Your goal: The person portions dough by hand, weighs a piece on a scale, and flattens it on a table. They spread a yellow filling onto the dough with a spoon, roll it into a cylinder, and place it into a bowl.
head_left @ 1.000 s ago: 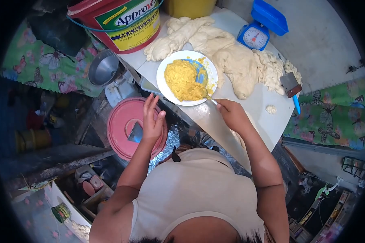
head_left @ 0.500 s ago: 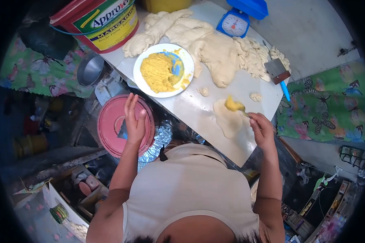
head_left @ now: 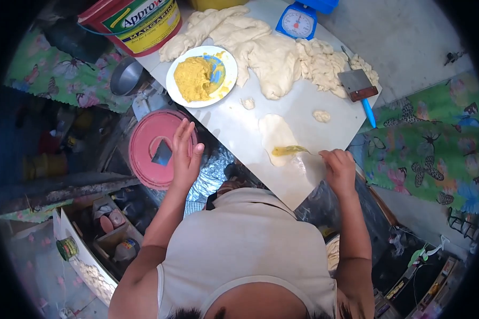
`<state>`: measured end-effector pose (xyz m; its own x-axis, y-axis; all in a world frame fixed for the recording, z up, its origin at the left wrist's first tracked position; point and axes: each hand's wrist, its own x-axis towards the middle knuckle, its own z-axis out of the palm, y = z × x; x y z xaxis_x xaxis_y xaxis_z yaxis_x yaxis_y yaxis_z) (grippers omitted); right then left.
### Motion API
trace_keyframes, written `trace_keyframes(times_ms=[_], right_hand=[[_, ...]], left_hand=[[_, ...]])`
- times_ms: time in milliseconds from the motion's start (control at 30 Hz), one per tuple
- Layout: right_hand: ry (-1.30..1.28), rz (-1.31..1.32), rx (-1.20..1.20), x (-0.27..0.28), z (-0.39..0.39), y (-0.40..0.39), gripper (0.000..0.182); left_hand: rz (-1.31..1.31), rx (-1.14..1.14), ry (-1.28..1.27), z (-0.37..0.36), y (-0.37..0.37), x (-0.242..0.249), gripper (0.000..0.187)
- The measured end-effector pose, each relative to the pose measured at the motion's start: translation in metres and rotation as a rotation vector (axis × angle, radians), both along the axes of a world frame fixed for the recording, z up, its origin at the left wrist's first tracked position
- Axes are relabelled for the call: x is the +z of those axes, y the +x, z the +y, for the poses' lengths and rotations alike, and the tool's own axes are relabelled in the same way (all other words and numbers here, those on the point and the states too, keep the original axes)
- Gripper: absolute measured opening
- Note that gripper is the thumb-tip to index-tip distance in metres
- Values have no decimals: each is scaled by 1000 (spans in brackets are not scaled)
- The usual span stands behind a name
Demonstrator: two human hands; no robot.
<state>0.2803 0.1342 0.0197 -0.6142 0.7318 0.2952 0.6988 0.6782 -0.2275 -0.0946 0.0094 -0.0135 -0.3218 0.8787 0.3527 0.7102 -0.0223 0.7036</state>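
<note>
My right hand (head_left: 339, 169) is closed on the handle of a spoon (head_left: 299, 149). The spoon's head lies low over a flattened piece of dough (head_left: 273, 129), with a smear of yellow filling (head_left: 282, 151) on the dough's lower part. My left hand (head_left: 186, 154) is held in the air off the table's edge, fingers stretched out and nothing in it. A white plate (head_left: 218, 97) on the table carries a mound of yellow filling (head_left: 191, 78). Two small dough bits (head_left: 321, 116) lie near the flattened piece.
A large mass of dough (head_left: 271, 66) spreads along the back of the table (head_left: 229, 125). Behind it stands a blue scale (head_left: 297, 23); a scraper (head_left: 358, 84) lies at the right. A margarine bucket (head_left: 143, 26) and a pink lid (head_left: 143, 154) are on the left.
My right hand has brought the spoon down and left, and the filling is now spread on the flattened dough. My left hand has shifted slightly right. The camera view has moved a little.
</note>
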Motion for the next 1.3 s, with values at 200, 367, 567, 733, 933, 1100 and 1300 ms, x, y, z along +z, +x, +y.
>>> trace_keyframes(times_ms=[200,367,567,733,933,1100,1300], right_hand=[[7,-27,78,-9,20,7,17],[-3,107,117,-13,31,6,15],[-78,162,191,-11,39,1,13],[-101,-3,102,-11,50,2,8],[-247,-53,225,-2,52,-10,8],[-215,27,170,3,63,-11,8],[-304,124,202,17,75,-44,10]], left_hand=[[9,106,-15,-30,17,0,50],[-10,176,-3,-54,30,-2,49],[-7,271,-18,-74,42,-7,48],[-25,310,10,-77,45,-10,47],[-29,336,-33,-80,49,-13,47],[-12,331,-24,-73,44,-12,47],[-33,312,-30,-63,34,-12,47]])
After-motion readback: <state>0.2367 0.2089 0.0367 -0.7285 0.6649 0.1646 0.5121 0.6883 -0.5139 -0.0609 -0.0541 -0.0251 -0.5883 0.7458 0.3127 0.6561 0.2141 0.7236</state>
